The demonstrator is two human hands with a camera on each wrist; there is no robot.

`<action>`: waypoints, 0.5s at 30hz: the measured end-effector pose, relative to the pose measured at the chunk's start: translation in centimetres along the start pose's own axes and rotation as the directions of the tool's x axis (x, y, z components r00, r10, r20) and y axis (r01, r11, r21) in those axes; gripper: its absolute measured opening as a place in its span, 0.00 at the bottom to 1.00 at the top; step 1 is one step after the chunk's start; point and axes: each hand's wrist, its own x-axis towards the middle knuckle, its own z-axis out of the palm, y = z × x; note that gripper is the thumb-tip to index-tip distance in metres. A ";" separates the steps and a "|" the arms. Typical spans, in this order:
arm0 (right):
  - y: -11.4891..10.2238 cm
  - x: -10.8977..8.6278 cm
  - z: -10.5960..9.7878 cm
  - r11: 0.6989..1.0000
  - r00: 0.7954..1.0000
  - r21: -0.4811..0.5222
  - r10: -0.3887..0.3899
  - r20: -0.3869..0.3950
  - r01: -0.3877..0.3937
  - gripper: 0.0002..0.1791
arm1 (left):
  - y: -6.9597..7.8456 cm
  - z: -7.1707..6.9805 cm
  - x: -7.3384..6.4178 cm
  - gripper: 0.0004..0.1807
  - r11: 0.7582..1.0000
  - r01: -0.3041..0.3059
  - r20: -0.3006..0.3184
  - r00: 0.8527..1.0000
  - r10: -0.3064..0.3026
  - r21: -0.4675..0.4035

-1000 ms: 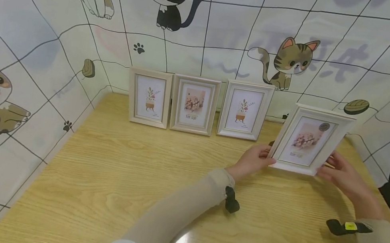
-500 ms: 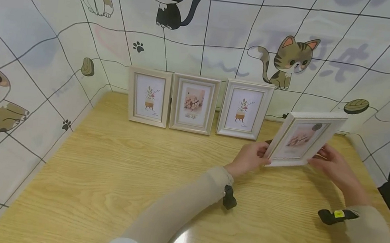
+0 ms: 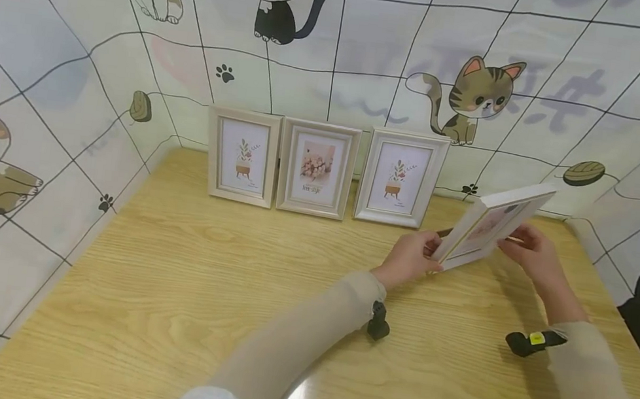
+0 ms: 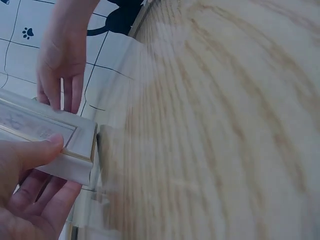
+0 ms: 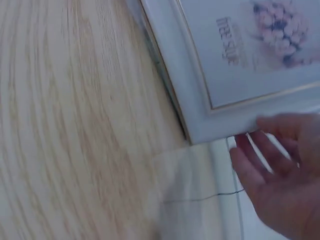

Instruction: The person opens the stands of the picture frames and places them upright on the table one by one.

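A white picture frame [image 3: 479, 227] with a pink flower print is held between my two hands at the table's right, turned toward the left and leaning back. My left hand [image 3: 407, 257] grips its lower left side, the thumb [image 4: 47, 150] on the front border and the fingers underneath behind it. At the opposite side, my right hand [image 3: 538, 257] pinches the edge; the right wrist view shows its thumb [image 5: 287, 125] on the border and the fingers reaching behind. The words "free style" show on the print in that view. The frame's back is mostly hidden.
Three framed pictures stand upright along the back: a potted-plant print [image 3: 244, 158] at left, a flower print [image 3: 316, 167], and another plant print [image 3: 401, 177] nearest the held frame. Behind the wooden table [image 3: 179, 289] hangs a cat-patterned wall covering [image 3: 373, 47].
The held frame has swung to face further left and shifted slightly left. My right hand has moved left and away with its edge, while the left hand has stayed nearly in place.
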 end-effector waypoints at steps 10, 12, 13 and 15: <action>-5.5 -2.6 2.6 0.999 0.889 -0.043 -0.002 -0.458 -0.020 0.04 | 0.4 0.6 -0.1 0.16 1.000 0.018 -0.054 0.998 -0.018 0.005; -6.4 -3.0 3.4 0.997 0.886 -0.063 -0.064 -0.458 0.039 0.02 | 0.4 0.7 -0.1 0.16 0.999 0.029 -0.066 0.997 -0.028 0.014; -6.7 -3.1 3.8 0.995 0.886 -0.081 -0.096 -0.454 0.066 0.02 | 0.5 0.8 -0.1 0.16 0.999 0.032 -0.069 0.997 -0.031 0.022; -7.2 -3.4 4.5 0.988 0.886 -0.109 -0.150 -0.438 0.113 0.03 | 0.6 1.0 -0.2 0.17 0.998 0.040 -0.075 0.997 -0.036 0.055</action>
